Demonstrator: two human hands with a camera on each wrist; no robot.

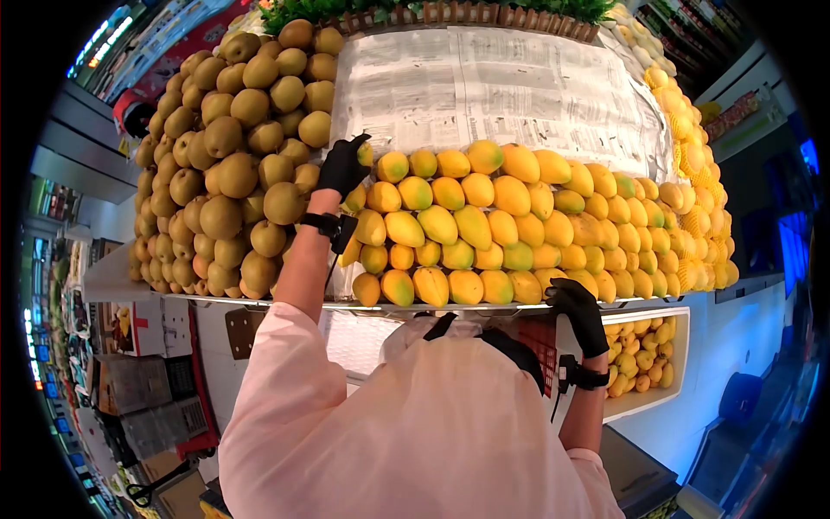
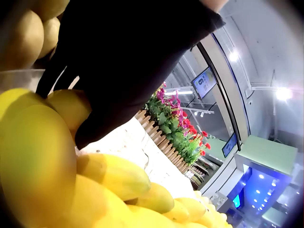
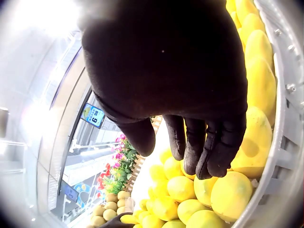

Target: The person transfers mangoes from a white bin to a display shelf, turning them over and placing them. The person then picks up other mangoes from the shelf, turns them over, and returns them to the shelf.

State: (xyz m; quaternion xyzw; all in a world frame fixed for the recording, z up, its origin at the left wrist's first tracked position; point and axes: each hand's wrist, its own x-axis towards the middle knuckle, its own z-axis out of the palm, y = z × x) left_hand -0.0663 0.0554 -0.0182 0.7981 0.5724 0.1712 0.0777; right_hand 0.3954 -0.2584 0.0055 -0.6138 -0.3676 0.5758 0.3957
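Observation:
In a black glove, the left hand (image 1: 344,168) is at the left end of the back row of yellow mangoes (image 1: 473,227). Its fingers and thumb grip a mango (image 2: 71,108), which the glove partly covers in the left wrist view. The right hand (image 1: 577,313), also gloved in black, hangs over the front edge of the mango rows. Its fingers (image 3: 192,142) curve loosely downward close over the front mangoes (image 3: 231,195), holding nothing.
Brown round fruit (image 1: 222,177) is heaped left of the mangoes. Printed paper sheets (image 1: 510,82) cover the display behind the rows, up to a small wooden fence (image 1: 450,12) with plants. Below the right side stands a white crate (image 1: 681,346) of yellow fruit.

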